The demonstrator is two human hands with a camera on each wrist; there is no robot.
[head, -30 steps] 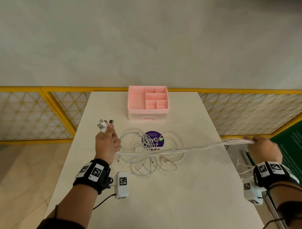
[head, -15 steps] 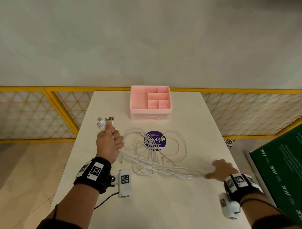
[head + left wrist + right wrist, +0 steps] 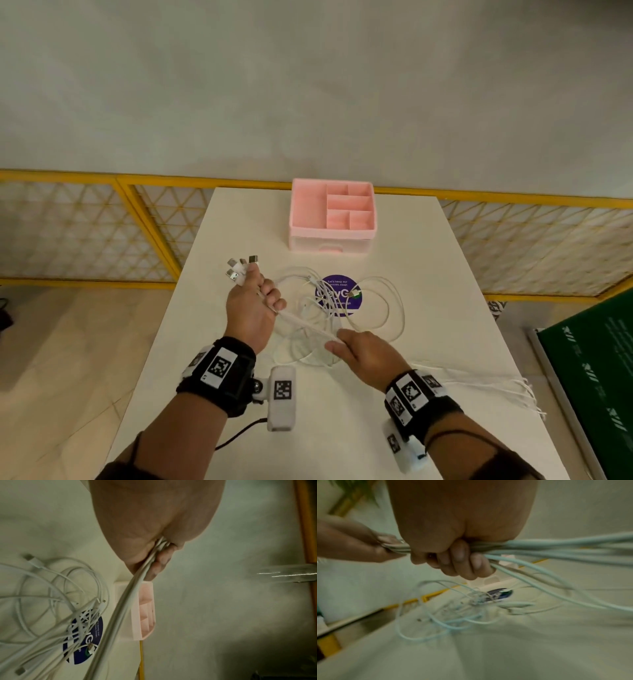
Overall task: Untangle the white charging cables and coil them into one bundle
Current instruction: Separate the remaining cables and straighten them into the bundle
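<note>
Several white charging cables point(image 3: 373, 305) lie in loose loops on the white table point(image 3: 445, 291) around a purple sticker point(image 3: 339, 295). My left hand point(image 3: 253, 308) grips a bunch of the cables point(image 3: 137, 582), with their USB plugs point(image 3: 239, 267) sticking out above the fist. A short taut run of cables point(image 3: 305, 323) goes from there to my right hand point(image 3: 359, 353), which grips the same bunch point(image 3: 539, 549) close to the left hand point(image 3: 351, 543). Behind the right hand the strands point(image 3: 496, 387) trail to the table's right edge.
A pink compartment organizer point(image 3: 332, 216) with a drawer stands at the table's far middle. A yellow lattice railing point(image 3: 102, 222) runs behind and beside the table. A green board point(image 3: 589, 377) lies on the floor at the right.
My right hand has moved left along the cable bunch, from beyond the table's right edge to close beside the left hand. The left hand has stayed in place with the plugs.
</note>
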